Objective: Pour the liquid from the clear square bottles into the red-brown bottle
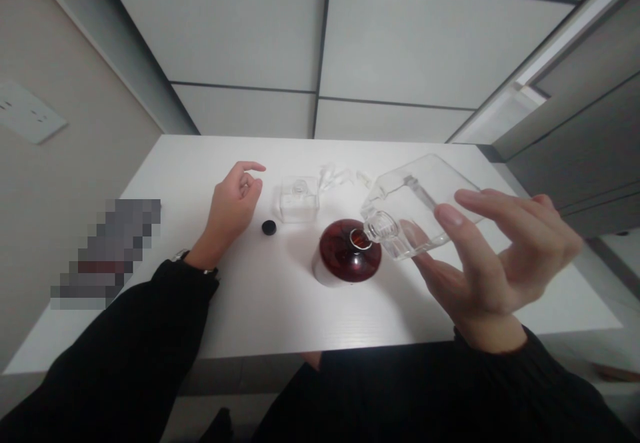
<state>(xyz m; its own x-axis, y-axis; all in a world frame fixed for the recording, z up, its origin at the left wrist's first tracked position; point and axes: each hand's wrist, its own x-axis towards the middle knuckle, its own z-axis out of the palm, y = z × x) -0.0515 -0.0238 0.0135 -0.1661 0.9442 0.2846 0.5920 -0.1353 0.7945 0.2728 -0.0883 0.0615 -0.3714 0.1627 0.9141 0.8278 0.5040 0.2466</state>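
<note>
Nearest us, both black sleeves enter from the bottom of the view. We note the right hand (493, 263) spread wide, fingers and thumb lying along a clear square glass bottle (415, 206), which it holds tilted, neck down. That threaded neck (381, 226) sits at the silver ring (360, 239) on a round dark-red bottle (350, 251); we cannot tell whether the glass touches. The left hand (233, 206), wristwatch (180, 255) on its wrist, lies half open on the white table (260, 310) and grips nothing. A black cap (269, 227) lies just beyond it, off any neck, so we judge the uncapping done. Farther on stand a small clear glass bottle (299, 200), apparently uncapped, and crumpled clear wrapping (345, 176), both out of reach of the fingers
</note>
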